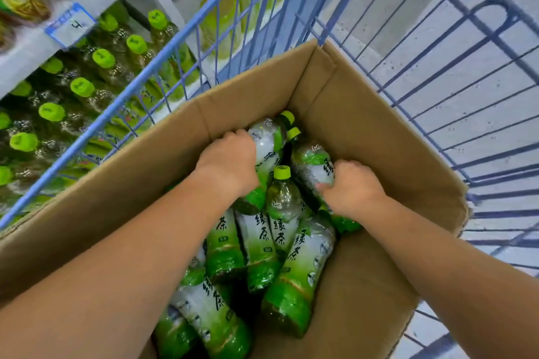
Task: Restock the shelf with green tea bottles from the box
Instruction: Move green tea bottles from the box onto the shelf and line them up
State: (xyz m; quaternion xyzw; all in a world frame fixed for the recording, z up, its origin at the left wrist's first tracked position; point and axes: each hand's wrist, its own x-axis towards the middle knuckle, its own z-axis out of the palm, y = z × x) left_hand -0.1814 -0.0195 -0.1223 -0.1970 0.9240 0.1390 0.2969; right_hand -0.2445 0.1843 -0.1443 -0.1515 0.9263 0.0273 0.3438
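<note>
Green-labelled, glossy plastic green tea bottles (280,230) lie heaped in the cardboard box (350,114), whose tall, smooth brown walls crowd close on every side. The left hand (230,160) wraps around the far bottle (267,140) and the right hand (354,186) grasps the neighbouring bottle (312,160). Blue wire cart (437,67) bars ring the box, standing between it and the shelf (35,46) of green-capped bottles at left.

Bright, even light; edges bow and blur; wrappers glint.
</note>
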